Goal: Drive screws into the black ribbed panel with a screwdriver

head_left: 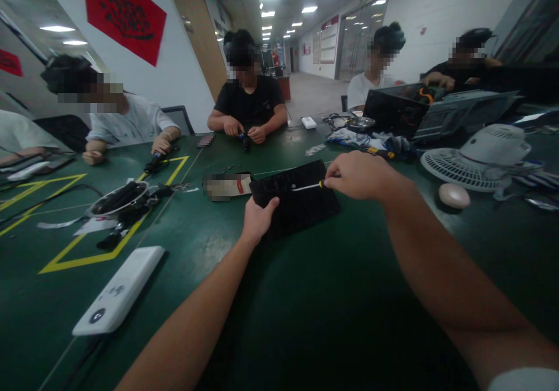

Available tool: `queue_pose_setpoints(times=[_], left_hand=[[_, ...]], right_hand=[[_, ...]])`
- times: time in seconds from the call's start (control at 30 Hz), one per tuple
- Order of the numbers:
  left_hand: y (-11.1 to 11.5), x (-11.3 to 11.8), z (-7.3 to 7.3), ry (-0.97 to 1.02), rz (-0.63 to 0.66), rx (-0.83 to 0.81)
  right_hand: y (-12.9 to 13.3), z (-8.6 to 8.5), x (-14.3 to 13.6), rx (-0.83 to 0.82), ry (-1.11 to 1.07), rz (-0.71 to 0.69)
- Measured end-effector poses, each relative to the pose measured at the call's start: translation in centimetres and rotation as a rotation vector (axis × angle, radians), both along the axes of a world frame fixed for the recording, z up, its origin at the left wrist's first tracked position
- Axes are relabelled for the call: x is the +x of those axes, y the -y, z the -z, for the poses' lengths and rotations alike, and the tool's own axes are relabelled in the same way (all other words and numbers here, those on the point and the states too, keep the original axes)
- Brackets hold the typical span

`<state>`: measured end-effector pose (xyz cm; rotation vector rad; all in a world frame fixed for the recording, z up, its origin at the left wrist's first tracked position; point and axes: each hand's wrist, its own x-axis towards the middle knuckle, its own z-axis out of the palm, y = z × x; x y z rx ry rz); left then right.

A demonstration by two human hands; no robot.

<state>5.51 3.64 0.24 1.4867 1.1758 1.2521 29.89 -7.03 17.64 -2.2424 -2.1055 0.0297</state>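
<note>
Tilted up from the green tabletop is a flat black rectangular panel [301, 207], perhaps a device casing. My left hand [259, 215] grips its left edge, thumb on the face and the other fingers hidden behind it. Between the closed fingers of my right hand [360, 175] is a screwdriver [309, 187] with a yellow-and-black handle. Its metal shaft points left across the panel, the tip near a small light round spot on the upper part. Whether the tip touches a screw I cannot make out.
A small open box [229, 186] stands just left of the panel. White fan parts [476, 158] and a beige mouse-shaped object [454, 195] lie right. A white power bank-like device [119, 291] rests front left, a cable bundle [124, 201] beyond it. Several people sit around the table.
</note>
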Motion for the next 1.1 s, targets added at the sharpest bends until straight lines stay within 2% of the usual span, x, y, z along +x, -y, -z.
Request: queue_pose_setpoints(times=[0.1,0.17,0.23,0.43,0.67,0.77,1.1], left_hand=[[0.0,0.0,0.0,-0.007,0.002,-0.014],[0.0,0.0,0.0,-0.007,-0.005,-0.027],[0.0,0.1,0.0,-0.001,-0.009,-0.038],[0.2,0.0,-0.2,-0.011,0.001,-0.039],[0.2,0.1,-0.2,0.000,0.012,-0.025],[0.3,0.1,-0.3,0.006,0.014,-0.029],[0.5,0.3,-0.6,0.006,-0.009,-0.066]], right_hand=[[0.1,-0.4,0.5,-0.048,-0.006,-0.075],[0.5,-0.9,1.3,0.020,-0.094,-0.162],[0.9,-1.4,2.2,0.127,-0.144,-0.188],[1.1,-1.4,3.2,0.168,-0.050,-0.106],[0.4,-0.6,2.0,0.143,-0.014,-0.066],[0.4,-0.4,1.5,0.180,0.007,-0.038],[0.4,-0.4,0.9,0.167,0.012,0.003]])
